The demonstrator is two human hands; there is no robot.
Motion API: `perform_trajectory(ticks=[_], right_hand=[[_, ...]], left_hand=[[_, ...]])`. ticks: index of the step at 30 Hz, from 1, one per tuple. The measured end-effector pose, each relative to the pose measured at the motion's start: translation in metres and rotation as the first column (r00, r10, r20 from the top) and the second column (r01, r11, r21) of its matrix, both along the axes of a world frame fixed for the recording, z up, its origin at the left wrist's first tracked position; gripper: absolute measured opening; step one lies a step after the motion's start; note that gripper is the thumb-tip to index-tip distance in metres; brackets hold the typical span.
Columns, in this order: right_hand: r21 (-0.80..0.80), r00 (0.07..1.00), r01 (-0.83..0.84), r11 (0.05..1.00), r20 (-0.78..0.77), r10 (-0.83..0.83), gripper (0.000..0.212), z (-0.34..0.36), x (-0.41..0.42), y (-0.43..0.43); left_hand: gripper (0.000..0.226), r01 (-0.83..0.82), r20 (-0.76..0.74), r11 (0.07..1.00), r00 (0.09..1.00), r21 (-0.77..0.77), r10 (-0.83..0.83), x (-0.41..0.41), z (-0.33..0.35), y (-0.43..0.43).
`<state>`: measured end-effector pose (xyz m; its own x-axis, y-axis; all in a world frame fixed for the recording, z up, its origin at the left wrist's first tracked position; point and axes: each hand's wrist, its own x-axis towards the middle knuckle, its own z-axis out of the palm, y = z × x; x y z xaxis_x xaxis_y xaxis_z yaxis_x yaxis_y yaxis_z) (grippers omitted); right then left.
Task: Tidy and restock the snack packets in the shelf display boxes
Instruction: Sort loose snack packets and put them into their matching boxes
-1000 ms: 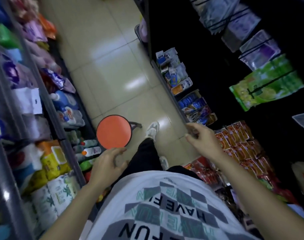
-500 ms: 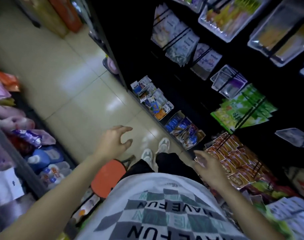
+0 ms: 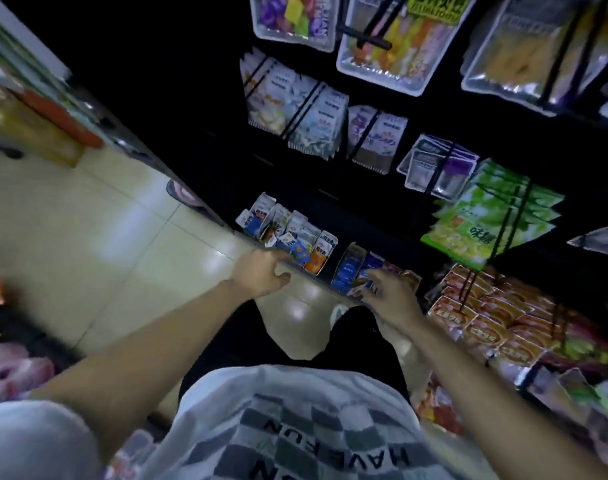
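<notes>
Snack packets (image 3: 297,239), small, white-blue-orange, in low shelf boxes (image 3: 348,251); left hand (image 3: 261,277) newly arrived beside them, loose, empty; right hand (image 3: 390,298) spread, touching blue packets (image 3: 347,273); tidying can begin.

Dim shelving, ceiling glare on glossy floor (image 3: 129,258), motion blur, wide-angle edge warping

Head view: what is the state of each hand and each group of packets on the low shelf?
white packets: standing, leaning unevenly
blue packets: standing in a row
orange packets: lying in overlapping rows
left hand: open, fingers pointing at white packets
right hand: over blue packets, grip unclear
</notes>
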<state>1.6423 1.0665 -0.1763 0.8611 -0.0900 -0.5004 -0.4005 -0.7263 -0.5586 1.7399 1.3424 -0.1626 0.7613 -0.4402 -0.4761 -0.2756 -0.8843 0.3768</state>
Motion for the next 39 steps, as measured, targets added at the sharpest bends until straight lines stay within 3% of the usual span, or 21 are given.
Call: perform_trajectory(ticks=[6,11,16,18,21,24,26,32,34,36,38,39], right_hand=[[-0.061,0.983,0.149,0.987,-0.098,-0.155,0.046,-0.132,0.016,0.041],[-0.066,0.966,0.204,0.977,-0.145,-0.212,0.057,-0.283,0.02,0.049],[-0.184,0.981,0.13,0.974,-0.119,-0.153,0.073,-0.429,0.027,0.031],[-0.293,0.993,0.015,0.956,-0.106,-0.048,0.083,-0.477,0.03,0.026],[-0.42,0.996,-0.074,0.904,-0.077,0.046,0.08,-0.529,0.021,0.025],[-0.465,0.995,0.011,0.885,0.095,0.038,0.045,-0.557,0.003,0.034],[-0.503,0.984,0.021,0.864,0.165,0.072,0.026,-0.565,-0.005,0.038],[-0.347,0.983,0.157,0.924,0.142,-0.114,0.038,-0.548,0.006,0.04],[-0.293,0.958,0.252,0.922,0.209,-0.195,0.04,-0.531,0.019,0.05],[-0.041,0.886,0.34,0.94,0.349,-0.305,0.047,-0.504,0.04,0.063],[0.304,0.808,0.313,0.9,0.413,-0.42,0.058,-0.47,0.059,0.077],[0.384,0.798,0.266,0.884,0.428,-0.426,0.062,-0.453,0.065,0.083]], left_hand=[[0.049,0.209,-0.094,0.974,0.975,0.09,-0.201,0.054,-0.143,0.023],[0.048,0.295,0.032,0.953,0.954,0.076,-0.298,0.092,-0.297,0.024],[0.125,0.196,0.151,0.975,0.966,0.106,-0.211,0.11,-0.437,0.009],[0.136,0.149,0.164,0.983,0.973,0.106,-0.165,0.115,-0.474,0.006],[0.112,0.115,0.317,0.993,0.943,-0.027,-0.101,0.114,-0.516,0.017],[0.048,0.123,0.411,0.979,0.911,-0.161,-0.047,0.104,-0.536,0.027],[0.023,0.129,0.394,0.974,0.918,-0.187,-0.046,0.093,-0.533,0.029],[0.023,-0.101,0.381,0.97,0.907,-0.221,0.182,0.089,-0.507,0.028],[0.026,-0.085,0.314,0.955,0.933,-0.285,0.176,0.098,-0.491,0.024],[0.033,-0.016,0.218,0.933,0.971,-0.359,0.101,0.106,-0.468,0.017],[0.025,0.085,0.158,0.917,0.987,-0.389,-0.025,0.106,-0.443,0.01],[0.017,0.138,0.134,0.904,0.987,-0.405,-0.09,0.102,-0.43,0.006]])
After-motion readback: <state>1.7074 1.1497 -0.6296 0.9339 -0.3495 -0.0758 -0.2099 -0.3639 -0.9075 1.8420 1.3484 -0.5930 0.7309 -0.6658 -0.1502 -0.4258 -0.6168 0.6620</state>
